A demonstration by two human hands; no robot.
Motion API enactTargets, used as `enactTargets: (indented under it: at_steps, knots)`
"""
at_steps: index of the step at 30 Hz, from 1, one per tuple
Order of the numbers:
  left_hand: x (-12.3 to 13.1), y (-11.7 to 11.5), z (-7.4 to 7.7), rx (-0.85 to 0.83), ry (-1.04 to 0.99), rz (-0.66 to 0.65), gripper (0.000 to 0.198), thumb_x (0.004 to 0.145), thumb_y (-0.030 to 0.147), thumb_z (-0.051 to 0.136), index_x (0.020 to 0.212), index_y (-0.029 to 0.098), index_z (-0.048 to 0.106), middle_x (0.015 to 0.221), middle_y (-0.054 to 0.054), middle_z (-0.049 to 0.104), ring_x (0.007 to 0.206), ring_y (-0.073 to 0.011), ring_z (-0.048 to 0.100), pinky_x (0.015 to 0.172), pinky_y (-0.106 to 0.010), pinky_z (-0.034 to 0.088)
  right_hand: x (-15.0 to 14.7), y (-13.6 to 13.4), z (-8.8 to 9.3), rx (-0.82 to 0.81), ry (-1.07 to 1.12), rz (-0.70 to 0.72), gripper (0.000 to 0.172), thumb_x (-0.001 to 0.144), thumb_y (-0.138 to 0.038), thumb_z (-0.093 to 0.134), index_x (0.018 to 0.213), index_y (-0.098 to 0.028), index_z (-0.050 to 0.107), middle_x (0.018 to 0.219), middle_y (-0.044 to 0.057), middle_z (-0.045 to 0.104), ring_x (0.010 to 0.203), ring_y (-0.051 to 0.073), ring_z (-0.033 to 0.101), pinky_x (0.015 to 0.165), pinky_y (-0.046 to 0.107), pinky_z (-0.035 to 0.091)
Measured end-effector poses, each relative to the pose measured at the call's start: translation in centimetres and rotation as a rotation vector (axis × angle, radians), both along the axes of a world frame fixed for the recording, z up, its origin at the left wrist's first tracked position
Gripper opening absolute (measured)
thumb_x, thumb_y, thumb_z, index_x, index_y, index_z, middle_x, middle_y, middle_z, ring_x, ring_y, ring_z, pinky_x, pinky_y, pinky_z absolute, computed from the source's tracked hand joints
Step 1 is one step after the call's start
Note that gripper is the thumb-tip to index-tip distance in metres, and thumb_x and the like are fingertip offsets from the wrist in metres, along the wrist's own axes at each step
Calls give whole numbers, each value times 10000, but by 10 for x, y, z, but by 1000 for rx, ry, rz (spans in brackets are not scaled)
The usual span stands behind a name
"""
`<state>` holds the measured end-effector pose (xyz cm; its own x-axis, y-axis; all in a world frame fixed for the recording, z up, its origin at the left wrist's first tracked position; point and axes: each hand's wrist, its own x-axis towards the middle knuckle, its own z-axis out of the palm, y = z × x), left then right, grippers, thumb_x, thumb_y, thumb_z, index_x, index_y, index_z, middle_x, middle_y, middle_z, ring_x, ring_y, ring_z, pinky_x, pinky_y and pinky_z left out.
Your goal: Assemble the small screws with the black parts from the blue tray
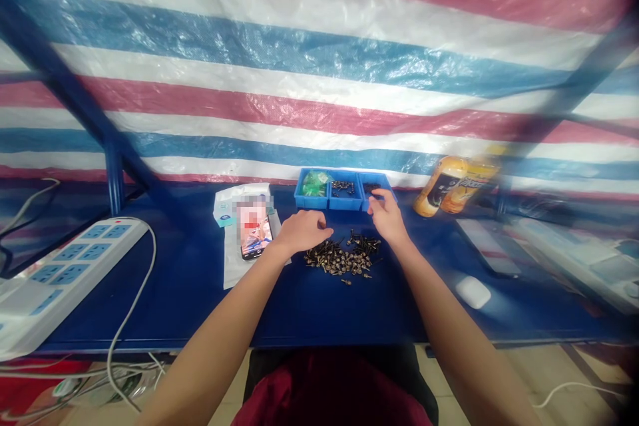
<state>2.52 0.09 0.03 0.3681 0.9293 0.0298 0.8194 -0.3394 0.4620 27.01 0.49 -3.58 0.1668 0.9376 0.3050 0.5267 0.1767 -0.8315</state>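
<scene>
A heap of several small dark screws (343, 256) lies on the blue table (319, 313) in front of me. My left hand (301, 229) rests just left of the heap, fingers curled inward; what they hold, if anything, is hidden. My right hand (387, 216) reaches over the heap's far right side, fingertips pinched together at the rightmost of the three small blue bins (344, 190). The bins hold dark parts and a green bag.
A phone (254, 234) lies on white paper left of my left hand. A white power strip (60, 273) with cables sits far left. Orange drink bottles (452, 186) lie at the back right, with a white earbud case (472, 291) nearer. A striped tarp backs the table.
</scene>
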Motion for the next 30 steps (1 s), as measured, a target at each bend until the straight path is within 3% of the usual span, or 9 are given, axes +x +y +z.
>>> enactTargets:
  at_steps: [3, 7, 15, 22, 30]
  knots:
    - [0, -1, -3, -21, 21, -52, 165, 744, 420, 667, 810, 279, 721, 883, -30, 749, 842, -248, 679, 757, -319, 492, -8, -5, 6, -13, -37, -13, 363, 889, -500, 521, 1120, -230, 597, 708, 8, 641, 663, 196, 609, 674, 335, 471]
    - [5, -4, -6, -8, 42, -81, 96, 744, 283, 616, 762, 279, 710, 858, -20, 743, 828, -236, 677, 748, -316, 490, -15, -11, 10, -36, -142, 60, 293, 885, -463, 543, 1033, -241, 662, 671, -5, 621, 604, 183, 571, 645, 327, 452]
    - [16, -8, -7, 46, 36, 14, 91, 737, 289, 620, 756, 253, 701, 858, -43, 739, 832, -252, 675, 731, -330, 489, -18, -14, 13, -10, -191, 125, 271, 877, -441, 563, 1005, -236, 686, 732, 7, 646, 621, 178, 573, 654, 324, 457]
    - [19, -3, -1, 152, -360, 64, 108, 819, 298, 580, 799, 233, 663, 831, 4, 727, 789, -183, 665, 735, -287, 480, -33, -28, 24, -82, -112, 466, 332, 816, -515, 662, 953, -216, 705, 807, 24, 681, 643, 161, 564, 605, 291, 448]
    - [25, -4, -3, 139, -635, -7, 99, 814, 264, 573, 745, 194, 586, 768, 9, 678, 740, -143, 635, 715, -255, 475, -43, -27, 20, -3, -34, 442, 297, 878, -476, 577, 844, -201, 685, 797, 23, 678, 702, 172, 569, 673, 306, 457]
